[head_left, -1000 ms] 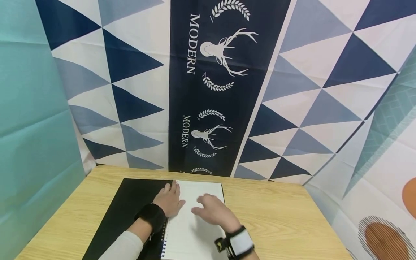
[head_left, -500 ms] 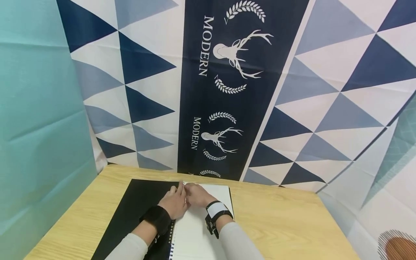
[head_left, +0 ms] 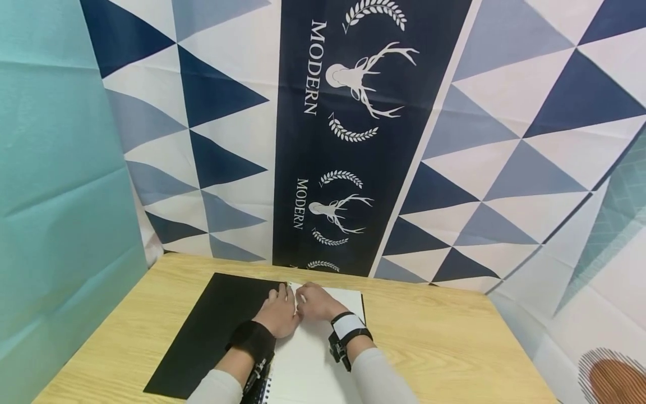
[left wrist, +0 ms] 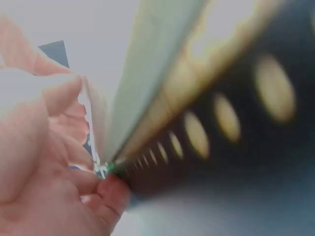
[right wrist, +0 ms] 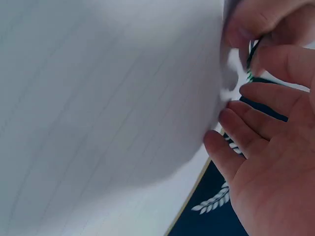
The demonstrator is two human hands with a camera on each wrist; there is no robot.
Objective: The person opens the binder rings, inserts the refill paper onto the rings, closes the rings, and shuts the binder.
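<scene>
A ring-bound notebook lies open, with lined white pages (head_left: pixel 303 370) on the right and a black cover (head_left: pixel 217 320) on the left. My left hand (head_left: pixel 279 314) holds the far end of the binding; in the left wrist view its fingers touch the edge of the hole-punched black cover (left wrist: pixel 197 172). Beside it my right hand (head_left: pixel 318 303) pinches at the same end of the binding, near a small green piece (right wrist: pixel 250 74). In the right wrist view its other fingers spread along the page edge. What exactly the fingertips grip is partly hidden.
The notebook lies on a wooden table (head_left: pixel 444 342). A patterned cloth wall (head_left: pixel 227 224) rises behind its far edge, and a teal cloth (head_left: pixel 60 224) hangs at the left.
My right hand has come from over the page to the top of the binding, beside the left. The black cover has shifted, and its near left corner shows now.
</scene>
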